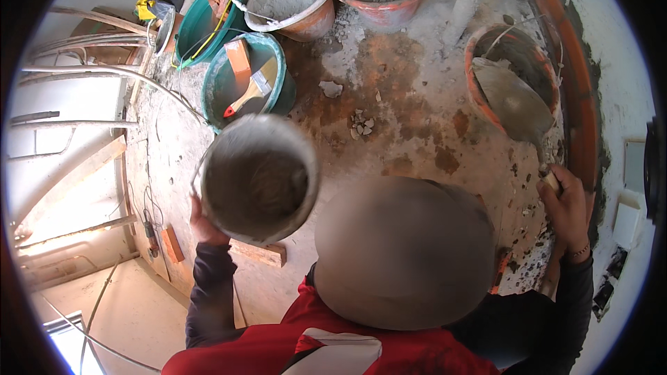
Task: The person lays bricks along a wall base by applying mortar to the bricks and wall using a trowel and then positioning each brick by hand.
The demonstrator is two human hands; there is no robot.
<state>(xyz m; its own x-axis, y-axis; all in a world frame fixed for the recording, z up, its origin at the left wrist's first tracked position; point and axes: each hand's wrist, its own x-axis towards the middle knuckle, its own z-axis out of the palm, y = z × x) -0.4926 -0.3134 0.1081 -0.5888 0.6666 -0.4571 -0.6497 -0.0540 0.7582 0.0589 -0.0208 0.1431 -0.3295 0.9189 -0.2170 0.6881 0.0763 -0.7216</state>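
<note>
My left hand grips the near left side of a grey mortar-coated bucket, which is tilted so its dark inside faces up. Motion blurs the bucket, and I cannot tell how much it holds. At the right, my right hand is closed round the handle of a trowel. The trowel's broad grey blade lies over the near rim of an orange bucket with wet grey mortar in it. A rounded grey-brown cap hides the floor between my arms.
Two teal buckets stand far left; the nearer holds a brick and a paintbrush. Beyond are two mortar buckets. A wood block and corded tool lie left. A brick edge lines the right wall.
</note>
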